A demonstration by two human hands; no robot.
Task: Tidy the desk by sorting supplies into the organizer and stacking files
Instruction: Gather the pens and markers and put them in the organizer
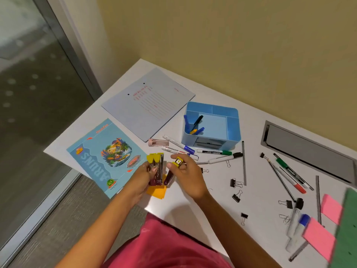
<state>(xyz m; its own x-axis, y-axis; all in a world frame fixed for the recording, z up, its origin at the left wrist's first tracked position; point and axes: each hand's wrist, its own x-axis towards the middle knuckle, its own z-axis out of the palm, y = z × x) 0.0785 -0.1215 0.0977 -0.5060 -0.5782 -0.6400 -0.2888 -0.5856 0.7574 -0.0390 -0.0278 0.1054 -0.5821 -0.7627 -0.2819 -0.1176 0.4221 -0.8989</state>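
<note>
While your left hand grips the stapler and your right hand pinches a small yellow piece, you hold them close, maybe to fit them together; the organizer sits just behind.

Count: 2 staplers, 1 blue organizer, 2 pink sticky pads, 1 notebk, 1 pale file.

A yellow wall rises behind, a glass panel stands left, and 1 grey metal hatch lies right.
</note>
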